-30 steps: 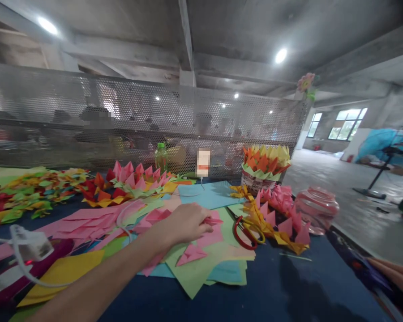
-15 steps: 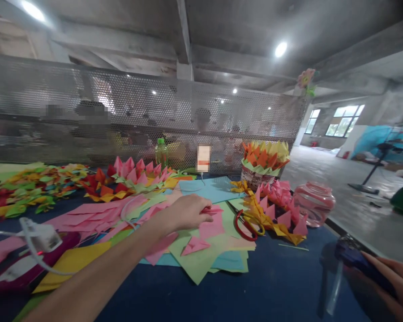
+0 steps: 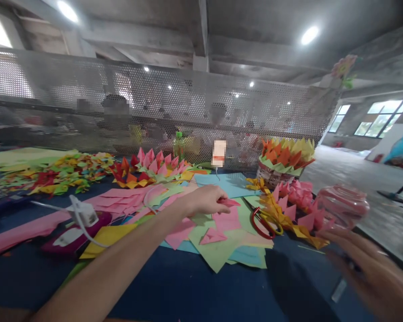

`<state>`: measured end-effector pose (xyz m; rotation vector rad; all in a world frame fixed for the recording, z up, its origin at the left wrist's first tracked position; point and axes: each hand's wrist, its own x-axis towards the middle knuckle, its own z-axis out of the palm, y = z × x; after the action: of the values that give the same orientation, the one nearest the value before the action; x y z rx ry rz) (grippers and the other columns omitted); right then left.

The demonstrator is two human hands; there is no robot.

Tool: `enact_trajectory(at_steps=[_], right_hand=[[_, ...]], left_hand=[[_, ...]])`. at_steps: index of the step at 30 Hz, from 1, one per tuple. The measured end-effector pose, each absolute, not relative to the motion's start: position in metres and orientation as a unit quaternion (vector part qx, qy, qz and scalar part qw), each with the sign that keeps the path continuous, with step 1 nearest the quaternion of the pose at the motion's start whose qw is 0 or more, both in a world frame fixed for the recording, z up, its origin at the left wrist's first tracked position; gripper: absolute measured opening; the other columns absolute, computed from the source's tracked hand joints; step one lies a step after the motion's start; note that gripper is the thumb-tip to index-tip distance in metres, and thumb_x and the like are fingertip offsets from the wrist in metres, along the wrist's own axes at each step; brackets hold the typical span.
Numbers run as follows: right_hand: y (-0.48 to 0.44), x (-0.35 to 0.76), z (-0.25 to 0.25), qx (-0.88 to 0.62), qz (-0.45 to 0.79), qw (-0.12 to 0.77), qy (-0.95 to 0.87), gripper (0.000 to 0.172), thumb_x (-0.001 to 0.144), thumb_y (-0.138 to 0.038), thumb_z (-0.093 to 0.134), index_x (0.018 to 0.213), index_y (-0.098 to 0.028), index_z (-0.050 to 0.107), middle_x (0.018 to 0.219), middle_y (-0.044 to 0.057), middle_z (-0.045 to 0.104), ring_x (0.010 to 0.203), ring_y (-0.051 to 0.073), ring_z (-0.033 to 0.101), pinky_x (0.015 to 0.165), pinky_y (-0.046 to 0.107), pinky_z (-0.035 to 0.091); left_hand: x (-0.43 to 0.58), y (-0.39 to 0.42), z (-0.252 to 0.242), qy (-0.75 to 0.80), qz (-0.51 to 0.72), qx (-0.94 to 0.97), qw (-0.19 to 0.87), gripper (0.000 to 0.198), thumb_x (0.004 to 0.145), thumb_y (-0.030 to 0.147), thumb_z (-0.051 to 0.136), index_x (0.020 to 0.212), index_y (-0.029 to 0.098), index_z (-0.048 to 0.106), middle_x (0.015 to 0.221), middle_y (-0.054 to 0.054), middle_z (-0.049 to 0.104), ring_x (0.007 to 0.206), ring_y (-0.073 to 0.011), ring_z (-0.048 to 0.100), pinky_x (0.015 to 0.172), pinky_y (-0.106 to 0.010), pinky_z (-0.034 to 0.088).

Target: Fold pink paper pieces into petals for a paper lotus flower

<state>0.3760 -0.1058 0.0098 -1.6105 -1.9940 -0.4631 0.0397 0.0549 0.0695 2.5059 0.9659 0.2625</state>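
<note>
The dark blue worktop is carrying a wide spread of coloured paper, with loose pink, green and blue sheets lying overlapped at its middle and rows of folded paper points running along the far side before a perforated metal screen. To the right a basket of orange and yellow folded pieces is standing behind a pink glass jar, and red-handled scissors are lying on the sheets just beside a chain of pink and yellow points. The left hand is reaching out over the sheets, its grip nearly closed, thumb and fingertips pinching a small folded pink paper piece that is sitting just above the pile. The right hand is blurring at the lower right edge, fingers spread loosely near the jar; whether it is gripping anything I cannot tell
</note>
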Motion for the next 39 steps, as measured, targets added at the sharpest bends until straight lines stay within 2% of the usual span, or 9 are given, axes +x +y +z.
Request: enact_trajectory(at_steps=[4,8,13,17,23,25,30,33,39], right_hand=[[-0.075,0.261,0.040,-0.502,0.020,0.150,-0.851,0.028,0.092,-0.031,0.034,0.106,-0.029,0.058,0.106,0.005,0.060,0.098,0.020,0.056,0.083,0.032,0.044],[-0.039,0.204,0.028,-0.502,0.020,0.099,-0.859,0.026,0.090,-0.032,0.037,0.094,-0.024,0.062,0.087,0.006,0.062,0.080,0.020,0.060,0.071,0.031,0.043],[-0.014,0.188,0.002,-0.514,0.018,0.128,-0.848,0.030,0.089,-0.039,0.038,0.088,-0.018,0.058,0.084,0.009,0.060,0.083,0.021,0.057,0.072,0.030,0.040],[-0.018,0.181,0.002,-0.511,0.084,0.141,-0.844,0.018,0.084,-0.034,0.049,0.084,-0.017,0.056,0.085,0.008,0.059,0.082,0.019,0.055,0.071,0.027,0.039],[-0.037,0.184,0.014,-0.527,0.208,0.178,-0.805,0.008,0.078,-0.029,0.057,0.079,-0.021,0.057,0.074,-0.001,0.063,0.061,0.012,0.053,0.053,0.022,0.035],[-0.042,0.192,0.023,-0.494,0.235,0.199,-0.813,0.007,0.078,-0.029,0.058,0.079,-0.021,0.057,0.072,-0.003,0.064,0.062,0.012,0.054,0.054,0.021,0.037],[-0.030,0.228,0.049,-0.459,0.155,0.365,-0.795,0.017,0.082,-0.034,0.054,0.090,-0.021,0.062,0.081,0.002,0.067,0.073,0.015,0.059,0.065,0.024,0.045],[-0.012,0.248,0.051,-0.473,0.073,0.451,-0.754,0.019,0.081,-0.036,0.055,0.089,-0.021,0.064,0.083,0.003,0.067,0.076,0.017,0.061,0.070,0.026,0.046],[-0.001,0.254,0.032,-0.465,0.064,0.480,-0.741,0.017,0.080,-0.035,0.058,0.083,-0.020,0.064,0.077,0.003,0.066,0.072,0.016,0.059,0.065,0.026,0.047]], left_hand=[[0.038,0.055,0.070,0.350,0.094,0.906,0.220,0.027,0.074,0.043,0.052,0.067,0.017,0.056,0.058,0.001,0.052,0.051,-0.0089,0.040,0.050,-0.025,0.022],[0.033,0.056,0.072,0.349,0.104,0.909,0.204,0.029,0.074,0.044,0.053,0.068,0.017,0.059,0.059,0.001,0.053,0.054,-0.0092,0.041,0.051,-0.024,0.023],[0.029,0.056,0.077,0.355,0.109,0.905,0.208,0.028,0.074,0.044,0.053,0.070,0.017,0.061,0.059,0.001,0.054,0.053,-0.0092,0.041,0.052,-0.024,0.024],[0.026,0.059,0.078,0.357,0.113,0.906,0.198,0.028,0.072,0.044,0.055,0.066,0.016,0.059,0.057,0.001,0.053,0.053,-0.0097,0.042,0.051,-0.025,0.024],[0.021,0.062,0.077,0.359,0.118,0.903,0.205,0.028,0.072,0.044,0.055,0.068,0.017,0.060,0.057,0.002,0.051,0.052,-0.0092,0.041,0.050,-0.025,0.023],[0.020,0.063,0.077,0.365,0.118,0.901,0.201,0.026,0.071,0.043,0.055,0.069,0.017,0.061,0.057,0.002,0.051,0.052,-0.0094,0.041,0.051,-0.025,0.023],[0.022,0.062,0.075,0.368,0.114,0.902,0.193,0.026,0.070,0.041,0.055,0.062,0.017,0.057,0.053,0.002,0.047,0.051,-0.0090,0.038,0.050,-0.024,0.023],[0.024,0.060,0.073,0.371,0.108,0.902,0.194,0.025,0.071,0.041,0.055,0.067,0.018,0.061,0.053,0.003,0.048,0.050,-0.0092,0.038,0.049,-0.024,0.023],[0.030,0.055,0.070,0.379,0.094,0.896,0.212,0.027,0.073,0.043,0.053,0.072,0.018,0.065,0.056,0.002,0.058,0.050,-0.0094,0.045,0.048,-0.023,0.025]])
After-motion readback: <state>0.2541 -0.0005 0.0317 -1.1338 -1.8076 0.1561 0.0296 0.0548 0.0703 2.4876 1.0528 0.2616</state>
